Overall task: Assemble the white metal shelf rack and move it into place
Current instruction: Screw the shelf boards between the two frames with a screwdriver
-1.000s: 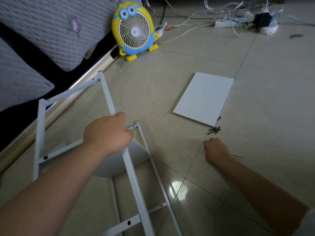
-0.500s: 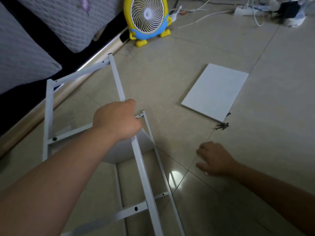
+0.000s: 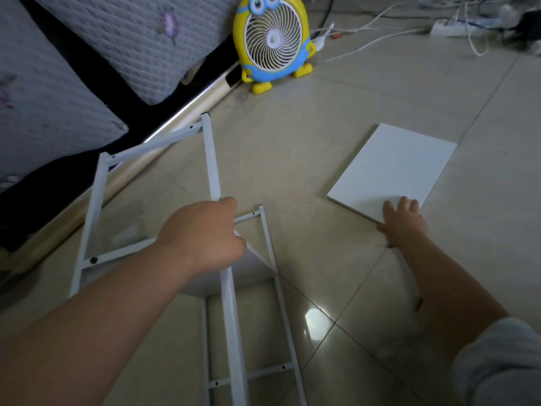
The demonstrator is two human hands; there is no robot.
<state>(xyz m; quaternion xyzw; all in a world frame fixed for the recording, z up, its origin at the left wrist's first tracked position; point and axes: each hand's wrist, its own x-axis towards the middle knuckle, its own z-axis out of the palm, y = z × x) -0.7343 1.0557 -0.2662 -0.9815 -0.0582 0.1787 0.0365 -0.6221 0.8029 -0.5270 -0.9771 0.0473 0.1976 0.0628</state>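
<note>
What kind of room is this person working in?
Likely a room in a home, perhaps a bedroom: quilted grey cushions lie at the left, a cartoon-shaped yellow fan stands on the tiled floor, and a power strip with loose cables sits beyond.

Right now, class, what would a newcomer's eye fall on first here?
The bright yellow cartoon fan stands on the floor at the top. At centre, the left hand grips an upright of the white metal frame. To the right, the right hand rests on the near edge of the white panel.
</note>
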